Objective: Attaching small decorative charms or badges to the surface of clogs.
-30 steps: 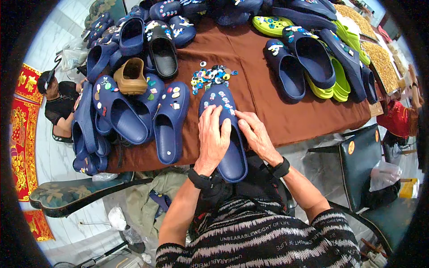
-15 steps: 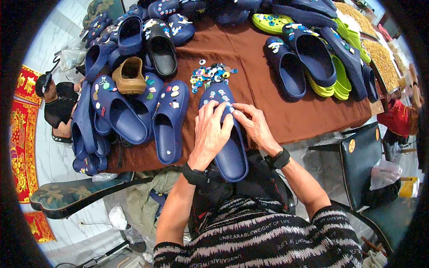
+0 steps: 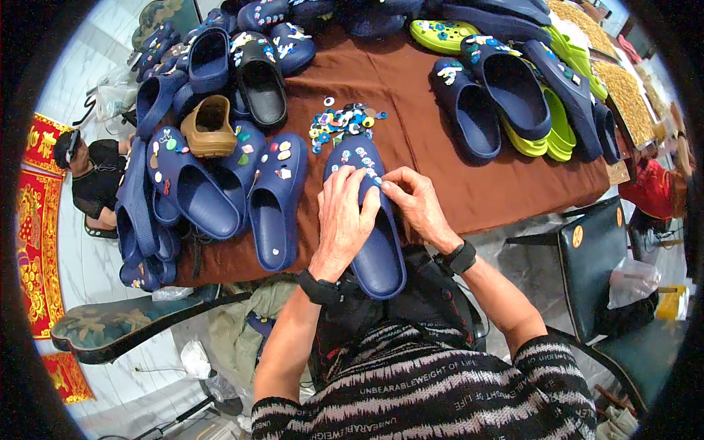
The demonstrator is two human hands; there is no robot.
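A navy clog point(image 3: 378, 257) lies toe-away over the table's near edge, with several small white-and-blue round charms point(image 3: 358, 158) on its upper. My left hand point(image 3: 345, 216) lies over the left of the upper, its fingers curled round the clog and its thumb by the opening. With thumb and forefinger together, my right hand point(image 3: 414, 202) grips the right edge of the upper beside a small charm. Exactly what sits between those fingertips is hidden. Just beyond the toe is a pile of loose charms point(image 3: 345, 123) in blue, white, yellow and black.
A finished-looking navy clog point(image 3: 275, 220) stands to the left, near a heap with a brown clog point(image 3: 208, 128). Navy and lime clogs point(image 3: 477, 121) lie at the right on the brown cloth point(image 3: 455, 198). A dark chair point(image 3: 590, 257) stands at right; a person point(image 3: 99, 176) sits far left.
My right hand's fingers have drawn slightly closer together at the edge of the clog's upper. The left hand stays on the clog, and the view has shifted very slightly.
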